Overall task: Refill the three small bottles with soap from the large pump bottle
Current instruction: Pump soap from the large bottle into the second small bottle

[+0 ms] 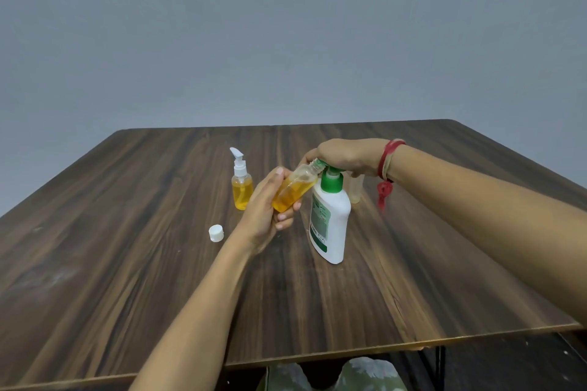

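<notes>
- Left hand [265, 211] wrapped round a small clear plastic bottle part-filled with amber soap [293, 190], held off the dark wood-grain counter [127, 247]. Thumb on the far side, fingertips curled under the near side.
- Held bottle is uncapped and tilted: long axis runs from its base, low and left in the palm, up and right to its open neck, which sits at the spout of the large white pump bottle with green collar and pump head [330, 219].
- Right hand [346, 155] lies flat on top of the green pump head, palm down, fingers draped over the front; looks ready to press. A red thread band [389, 162] circles that wrist.
- Large bottle stands upright on the counter, just right of the left hand.
- Key relation: neck touching or just under the spout; the frame cannot settle which. Any slip of the tilt would likely put soap on the counter.
- Small clear pump-topped bottle [242, 184], amber soap inside, stands upright left of the hands, looks filled.
- Third small bottle [355, 190], pale and mostly hidden, stands behind the large bottle; fill level unclear.
- Loose white screw cap [216, 233] rests on the counter near the left wrist.
</notes>
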Tool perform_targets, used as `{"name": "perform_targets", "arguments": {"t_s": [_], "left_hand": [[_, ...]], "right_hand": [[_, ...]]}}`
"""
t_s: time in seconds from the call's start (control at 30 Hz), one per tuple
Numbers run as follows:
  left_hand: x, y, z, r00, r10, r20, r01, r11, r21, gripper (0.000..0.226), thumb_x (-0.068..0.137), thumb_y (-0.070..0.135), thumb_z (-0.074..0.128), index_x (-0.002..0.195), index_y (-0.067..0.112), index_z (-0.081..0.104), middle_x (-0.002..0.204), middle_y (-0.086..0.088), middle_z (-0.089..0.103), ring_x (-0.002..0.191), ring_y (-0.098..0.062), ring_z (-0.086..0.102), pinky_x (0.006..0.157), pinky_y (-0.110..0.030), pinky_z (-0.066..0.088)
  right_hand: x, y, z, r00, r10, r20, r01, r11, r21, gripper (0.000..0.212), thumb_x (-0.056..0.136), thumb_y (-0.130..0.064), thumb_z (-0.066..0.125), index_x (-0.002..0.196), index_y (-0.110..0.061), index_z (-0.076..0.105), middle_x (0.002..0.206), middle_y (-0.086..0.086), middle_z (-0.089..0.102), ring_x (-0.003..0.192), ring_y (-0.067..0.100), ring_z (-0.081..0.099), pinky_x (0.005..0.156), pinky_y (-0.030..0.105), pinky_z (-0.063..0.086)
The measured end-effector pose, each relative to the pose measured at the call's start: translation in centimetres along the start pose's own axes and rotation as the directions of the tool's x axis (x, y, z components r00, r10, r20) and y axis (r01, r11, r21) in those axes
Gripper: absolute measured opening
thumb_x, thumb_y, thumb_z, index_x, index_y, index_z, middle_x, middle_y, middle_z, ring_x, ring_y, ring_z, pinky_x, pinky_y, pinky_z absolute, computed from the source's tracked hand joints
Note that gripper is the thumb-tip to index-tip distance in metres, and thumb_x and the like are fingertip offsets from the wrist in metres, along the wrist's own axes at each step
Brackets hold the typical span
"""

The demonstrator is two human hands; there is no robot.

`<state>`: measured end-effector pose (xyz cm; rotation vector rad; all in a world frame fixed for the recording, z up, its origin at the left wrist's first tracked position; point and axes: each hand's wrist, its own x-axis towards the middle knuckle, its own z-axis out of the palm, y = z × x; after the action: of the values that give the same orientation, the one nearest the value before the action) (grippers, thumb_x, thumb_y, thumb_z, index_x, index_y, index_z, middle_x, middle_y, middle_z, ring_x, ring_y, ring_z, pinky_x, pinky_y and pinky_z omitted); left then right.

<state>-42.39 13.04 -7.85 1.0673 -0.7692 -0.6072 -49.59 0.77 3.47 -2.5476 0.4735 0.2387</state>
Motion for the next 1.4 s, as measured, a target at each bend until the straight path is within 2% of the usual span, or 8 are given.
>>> {"name": "perform_targets", "arguments": {"t_s": [0.1,0.17,0.27,0.67,0.8,1.0,1.23,1.4], "left_hand": [[0.21,-0.03,-0.04,1.000,0.008,0.010,-0.008,1.000,0.008,0.033,0.100,0.035,0.031,0.082,0.012,0.047,0.055,-0.004,0.049,0.037,-0.005,0.026,0.034,-0.014,0.022],[0.16,-0.05,-0.08,1.000,0.008,0.004,-0.008,1.000,0.011,0.035,0.101,0.034,0.030,0.079,0.013,0.048,0.055,-0.004,0.049,0.037,-0.005,0.026,0.034,-0.014,0.022],[0.10,-0.08,0.11,1.000,0.003,-0.001,-0.003,1.000,-0.022,0.035,0.102,0.033,0.030,0.079,0.014,0.049,0.056,-0.005,0.049,0.037,-0.005,0.027,0.034,-0.013,0.023],[0.01,0.03,0.14,1.000,0.007,-0.029,-0.007,1.000,0.002,0.035,0.103,0.031,0.029,0.078,0.012,0.047,0.053,-0.004,0.049,0.036,-0.005,0.026,0.034,-0.014,0.020],[0.03,-0.05,0.25,0.999,0.008,-0.031,-0.009,1.000,-0.016,0.034,0.102,0.032,0.030,0.080,0.012,0.047,0.055,-0.004,0.050,0.037,-0.005,0.027,0.034,-0.014,0.022],[-0.03,-0.06,0.11,1.000,0.008,-0.024,-0.008,1.000,0.001,0.034,0.101,0.033,0.031,0.081,0.013,0.049,0.055,-0.004,0.050,0.037,-0.005,0.026,0.034,-0.014,0.023],[0.03,-0.39,-0.02,1.000,0.003,-0.015,-0.003,1.000,-0.016,0.035,0.102,0.034,0.029,0.082,0.012,0.049,0.055,-0.004,0.050,0.037,-0.005,0.027,0.034,-0.014,0.023],[-0.02,-0.36,0.04,0.999,-0.008,0.039,0.010,0.998,-0.058,0.035,0.094,0.042,0.035,0.088,0.012,0.050,0.059,-0.004,0.051,0.039,-0.005,0.031,0.036,-0.015,0.028]], "right_hand": [[0.31,0.30,0.28,1.000,0.026,-0.010,-0.026,0.997,0.068,0.039,0.097,-0.013,0.031,0.123,-0.017,0.059,0.106,0.006,0.057,0.090,0.018,0.052,0.066,0.019,0.047],[0.61,0.42,0.49,0.997,0.075,0.006,-0.075,0.994,0.084,0.038,0.094,-0.017,0.033,0.122,-0.020,0.058,0.121,0.013,0.055,0.108,0.031,0.051,0.091,0.047,0.044],[0.54,0.10,0.20,0.992,0.118,0.049,-0.122,0.988,0.092,0.039,0.092,-0.021,0.036,0.125,-0.014,0.055,0.122,0.015,0.056,0.108,0.032,0.051,0.099,0.060,0.035],[0.83,0.35,0.44,0.994,0.104,0.019,-0.105,0.990,0.096,0.042,0.093,-0.017,0.035,0.129,-0.007,0.053,0.130,0.024,0.052,0.115,0.038,0.051,0.095,0.052,0.040],[0.49,-0.02,0.02,0.997,0.079,0.019,-0.080,0.992,0.096,0.042,0.095,-0.012,0.033,0.131,-0.002,0.052,0.121,0.022,0.056,0.097,0.028,0.057,0.065,0.024,0.043],[0.68,0.44,0.39,0.996,0.086,0.014,-0.087,0.991,0.102,0.041,0.093,-0.015,0.035,0.126,-0.005,0.056,0.129,0.022,0.054,0.112,0.034,0.053,0.073,0.035,0.039],[0.52,0.29,0.59,0.996,0.087,-0.012,-0.085,0.986,0.140,0.040,0.093,-0.011,0.034,0.126,-0.004,0.057,0.130,0.022,0.055,0.110,0.035,0.055,0.073,0.036,0.045],[0.53,0.22,0.17,0.996,0.083,-0.007,-0.082,0.991,0.108,0.039,0.092,-0.018,0.034,0.122,-0.013,0.059,0.126,0.017,0.057,0.103,0.032,0.053,0.088,0.051,0.038]]}}
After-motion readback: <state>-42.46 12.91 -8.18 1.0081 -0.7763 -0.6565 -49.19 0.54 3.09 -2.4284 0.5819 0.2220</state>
